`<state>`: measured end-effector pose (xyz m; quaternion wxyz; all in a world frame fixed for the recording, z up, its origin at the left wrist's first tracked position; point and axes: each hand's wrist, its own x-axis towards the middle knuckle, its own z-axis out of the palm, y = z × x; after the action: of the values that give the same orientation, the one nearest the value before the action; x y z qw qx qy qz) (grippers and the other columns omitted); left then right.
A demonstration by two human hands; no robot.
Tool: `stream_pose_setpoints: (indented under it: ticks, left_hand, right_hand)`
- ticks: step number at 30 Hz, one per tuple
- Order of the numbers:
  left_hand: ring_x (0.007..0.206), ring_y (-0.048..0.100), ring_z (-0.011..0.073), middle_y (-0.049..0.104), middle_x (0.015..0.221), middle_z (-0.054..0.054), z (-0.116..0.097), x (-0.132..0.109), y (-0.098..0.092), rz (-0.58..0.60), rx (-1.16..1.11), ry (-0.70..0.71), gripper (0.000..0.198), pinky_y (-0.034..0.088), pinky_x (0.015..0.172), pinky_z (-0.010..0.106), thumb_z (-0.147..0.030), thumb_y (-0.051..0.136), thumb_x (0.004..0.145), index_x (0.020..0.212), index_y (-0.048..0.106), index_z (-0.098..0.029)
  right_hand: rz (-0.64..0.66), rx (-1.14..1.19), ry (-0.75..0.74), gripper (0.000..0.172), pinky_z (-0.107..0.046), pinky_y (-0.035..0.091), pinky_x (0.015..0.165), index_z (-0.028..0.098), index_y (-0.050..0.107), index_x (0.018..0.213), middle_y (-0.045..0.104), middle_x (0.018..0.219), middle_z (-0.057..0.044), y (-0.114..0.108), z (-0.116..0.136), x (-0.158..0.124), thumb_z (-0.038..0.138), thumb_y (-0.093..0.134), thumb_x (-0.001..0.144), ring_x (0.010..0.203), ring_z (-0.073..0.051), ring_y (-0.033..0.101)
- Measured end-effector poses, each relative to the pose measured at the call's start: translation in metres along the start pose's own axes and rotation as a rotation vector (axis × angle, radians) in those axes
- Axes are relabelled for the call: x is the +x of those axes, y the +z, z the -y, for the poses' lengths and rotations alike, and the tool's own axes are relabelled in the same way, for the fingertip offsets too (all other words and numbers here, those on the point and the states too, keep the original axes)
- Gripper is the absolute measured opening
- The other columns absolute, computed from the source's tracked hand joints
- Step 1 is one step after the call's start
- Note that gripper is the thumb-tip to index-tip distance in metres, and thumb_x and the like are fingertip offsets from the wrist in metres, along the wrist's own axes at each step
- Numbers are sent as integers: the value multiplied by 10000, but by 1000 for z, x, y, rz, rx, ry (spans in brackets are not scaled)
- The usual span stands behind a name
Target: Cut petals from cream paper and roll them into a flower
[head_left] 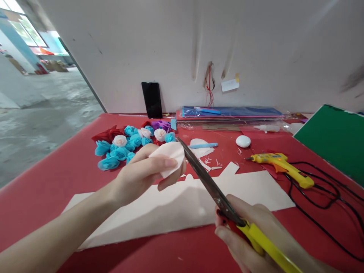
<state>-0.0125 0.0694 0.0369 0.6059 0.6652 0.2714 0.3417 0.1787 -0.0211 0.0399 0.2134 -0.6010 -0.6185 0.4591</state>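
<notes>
Red tabletop (57, 182) runs back to a pale wall. Above its middle our left hand (139, 174) pinches a rounded pale pink piece (169, 155) between thumb and fingers. Our right hand (250, 235), fingers wrapped round the yellow handles, holds scissors (210, 185), blades against that piece's right edge. Beneath lies a long pale sheet (184, 204). Paper flowers (127, 146) sit behind on the left. A yellow glue gun (284, 167) and black cable (318, 197) lie to the right, near a green board (335, 140). Bare red shows along the left edge.
</notes>
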Motion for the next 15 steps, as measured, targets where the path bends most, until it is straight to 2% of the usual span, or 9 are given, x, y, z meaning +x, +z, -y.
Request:
stream_pose_setpoints:
  ticks: [3,9,12,15]
  left_hand:
    - [431,351,95,370,407,-27,-1,1,-7,82,-94,8,333,302,518,282,-179,445,748,418,397,-178]
    - [433,356,93,374,405,-32,11,8,-13,94,-148,-9,309,288,514,273,-153,435,751,444,413,-167]
    - [477,357,94,383,443,-31,27,15,-14,60,-199,-21,322,303,556,262,-133,384,791,470,397,-165]
    - [463,337,97,368,439,-34,42,21,-15,45,-254,-53,288,298,543,262,-124,363,778,495,347,-176]
  right_hand:
    - [-8,-7,35,60,-139,346,308,206,531,780,531,610,32,1,-2,-1,262,537,758,344,-40,442]
    - [106,21,-14,119,-131,348,345,190,470,752,351,467,87,-5,-7,10,284,526,799,341,-46,428]
    - [188,141,63,192,-131,326,321,183,441,793,412,468,82,-8,-19,23,362,453,861,331,-48,412]
    - [279,284,22,324,-156,382,376,168,450,836,554,584,23,-6,-35,31,490,424,858,406,-72,508]
